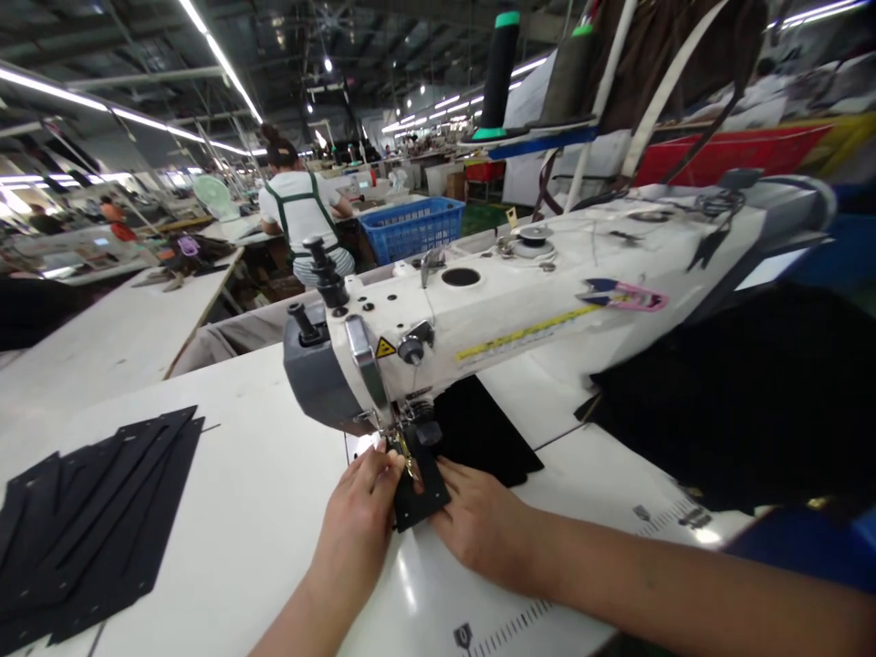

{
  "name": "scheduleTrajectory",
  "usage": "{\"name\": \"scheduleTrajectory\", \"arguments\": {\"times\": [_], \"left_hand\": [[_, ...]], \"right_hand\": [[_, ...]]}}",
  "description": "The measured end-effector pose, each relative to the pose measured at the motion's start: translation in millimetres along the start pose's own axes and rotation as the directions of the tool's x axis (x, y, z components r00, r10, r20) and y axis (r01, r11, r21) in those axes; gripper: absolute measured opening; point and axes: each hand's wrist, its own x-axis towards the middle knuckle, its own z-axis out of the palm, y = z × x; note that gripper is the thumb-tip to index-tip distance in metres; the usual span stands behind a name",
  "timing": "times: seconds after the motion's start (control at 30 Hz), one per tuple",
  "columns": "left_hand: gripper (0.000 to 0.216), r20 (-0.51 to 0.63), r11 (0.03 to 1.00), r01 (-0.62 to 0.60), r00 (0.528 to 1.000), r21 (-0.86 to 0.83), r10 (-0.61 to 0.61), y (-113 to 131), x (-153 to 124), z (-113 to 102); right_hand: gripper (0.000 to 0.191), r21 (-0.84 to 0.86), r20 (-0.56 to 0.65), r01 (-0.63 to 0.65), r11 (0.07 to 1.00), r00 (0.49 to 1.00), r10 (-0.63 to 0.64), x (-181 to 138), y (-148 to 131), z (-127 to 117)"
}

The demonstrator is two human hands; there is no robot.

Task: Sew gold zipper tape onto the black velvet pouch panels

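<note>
A white sewing machine (479, 301) stands before me, with a small black flat piece (421, 502) under its presser foot. The piece has small holes near its front edge and seems to be fabric or leather. My left hand (359, 511) pinches its left edge close to the needle area, the fingers drawn together. On the other side, my right hand (483, 525) grips the right edge, with some fingers hidden beneath or behind it. A larger black panel (485, 433) lies under the machine arm, just behind my right hand.
Stacked black pieces (102, 520) lie at the left on the white table (253, 511). A dark pile of material (753, 392) is at the right. Pink-handled thread snips (633, 295) rest on the machine arm. Beyond are a blue basket (414, 228) and a seated person (301, 205).
</note>
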Motion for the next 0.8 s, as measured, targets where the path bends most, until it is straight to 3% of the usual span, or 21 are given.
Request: {"name": "scheduleTrajectory", "arguments": {"times": [0.2, 0.4, 0.5, 0.57, 0.63, 0.73, 0.8], "left_hand": [[0.031, -0.016, 0.999, 0.053, 0.998, -0.012, -0.053, -3.0, 0.8, 4.1], [0.037, 0.001, 0.995, 0.085, 0.996, -0.046, -0.085, -4.4, -2.8, 6.5], [0.036, 0.047, 0.988, 0.12, 0.992, -0.096, -0.116, -1.4, -2.7, -1.2], [0.03, 0.068, 0.977, 0.171, 0.984, -0.131, -0.163, 3.6, -1.5, -9.1], [0.023, 0.084, 0.956, 0.248, 0.968, -0.159, -0.237, 10.1, 0.0, -15.9], [0.019, 0.095, 0.917, 0.342, 0.94, -0.206, -0.329, 18.6, 0.1, -19.9], [0.017, 0.081, 0.909, 0.36, 0.933, -0.212, -0.35, 22.3, -1.8, -19.3]], "right_hand": [[0.014, -0.016, 0.08, -0.001, 1.0, 0.997, 0.003, 4.5, 6.6, 4.3], [0.014, 0.084, 0.035, -0.063, 0.994, 0.998, 0.06, 8.1, 8.9, -0.7], [0.015, 0.191, 0.093, -0.17, 0.967, 0.984, 0.155, 15.8, 11.8, -8.7], [0.011, 0.234, 0.138, -0.308, 0.922, 0.95, 0.282, 22.8, 15.0, -11.6], [0.019, 0.274, 0.185, -0.413, 0.869, 0.909, 0.373, 30.0, 19.1, -11.5], [0.01, 0.31, 0.244, -0.425, 0.851, 0.9, 0.36, 38.4, 25.7, -8.4], [0.015, 0.305, 0.25, -0.402, 0.863, 0.909, 0.335, 41.3, 29.9, -6.0]]}}
